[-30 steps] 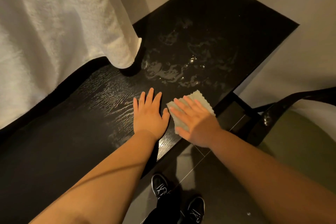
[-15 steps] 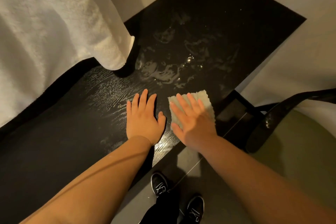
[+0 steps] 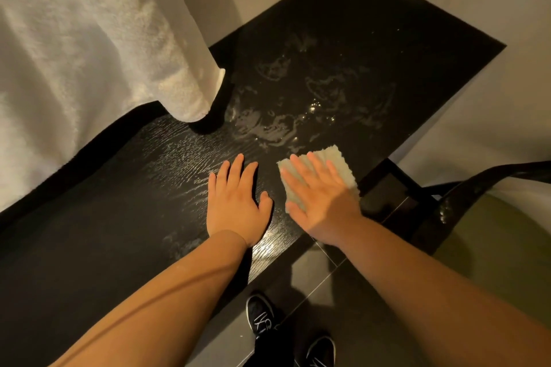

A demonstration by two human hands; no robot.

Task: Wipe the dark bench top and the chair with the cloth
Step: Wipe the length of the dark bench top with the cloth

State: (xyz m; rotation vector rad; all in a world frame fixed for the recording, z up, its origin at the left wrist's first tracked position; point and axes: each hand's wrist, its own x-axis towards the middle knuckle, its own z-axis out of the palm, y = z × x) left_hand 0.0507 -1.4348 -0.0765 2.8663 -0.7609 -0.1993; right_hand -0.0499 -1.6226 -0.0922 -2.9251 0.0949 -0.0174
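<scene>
Two hands: flat, side by side, on the dark bench top (image 3: 357,48) near its front edge.
Left hand (image 3: 235,205): fingers straight, palm on bare wood, holding nothing.
Right hand (image 3: 322,202): straight fingers press the cloth (image 3: 338,161) down, none curled round it.
Cloth: pale square under that palm, by the bench's right end.
Wet streaks (image 3: 268,125): just beyond the fingertips.
Chair (image 3: 465,188): dark frame, right of the bench.

Right grip (image 3: 320,202) lies flat, fingers straight, pressing the pale cloth (image 3: 340,158) onto the dark counter (image 3: 357,39). Left grip (image 3: 235,205) rests flat just beside it (wet streaks (image 3: 268,125) beyond). White fabric (image 3: 89,39) drapes at left.
</scene>
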